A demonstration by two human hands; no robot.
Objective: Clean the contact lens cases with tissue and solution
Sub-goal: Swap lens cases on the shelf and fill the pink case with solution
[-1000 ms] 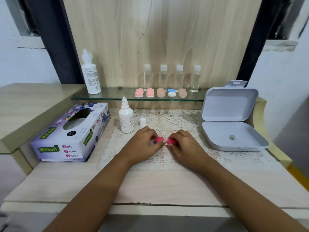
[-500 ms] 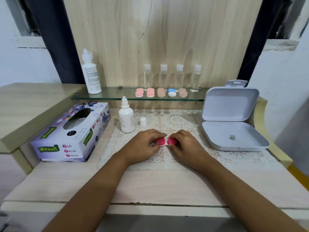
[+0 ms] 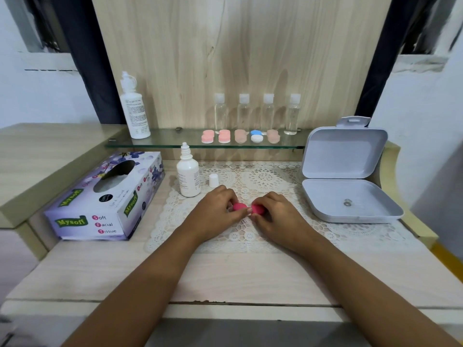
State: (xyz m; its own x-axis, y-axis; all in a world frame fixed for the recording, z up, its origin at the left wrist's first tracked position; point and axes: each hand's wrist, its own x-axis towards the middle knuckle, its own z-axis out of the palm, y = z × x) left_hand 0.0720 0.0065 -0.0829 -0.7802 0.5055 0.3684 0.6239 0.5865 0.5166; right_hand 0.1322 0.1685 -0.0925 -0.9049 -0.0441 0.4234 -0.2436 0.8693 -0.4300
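Head view, the only one: the hot-pink lens case [image 3: 240,206] sits mid-table on the lace mat [image 3: 263,179], w/ both hands on it. The left hand [image 3: 215,211] has its fingers curled round the left cap, pinching it. The right hand [image 3: 278,216] pinches the right cap the same way, thumbs almost meeting between the two caps.

The case looks like small, light, hard plastic. I'd guess it's stiff, not fragile, but smooth enough to skid on the mat or slip from wet fingers. Best hold is prob on the cap rims, one side steadied while the other gets turned. Can't tell if the caps are on tight or loose.

To the left, the dropper solution bottle [image 3: 188,176] stands open, its cap [image 3: 213,180] just beside it. Further left is the tissue box [image 3: 107,196]; no tissue pulled out that I can see. On the far glass shelf [image 3: 175,141] more lens cases [image 3: 240,136] lie in a row, w/ four clear bottles [image 3: 268,113] behind and a tall white bottle [image 3: 134,108] at the left end. An open white box [image 3: 348,199] sits on the right
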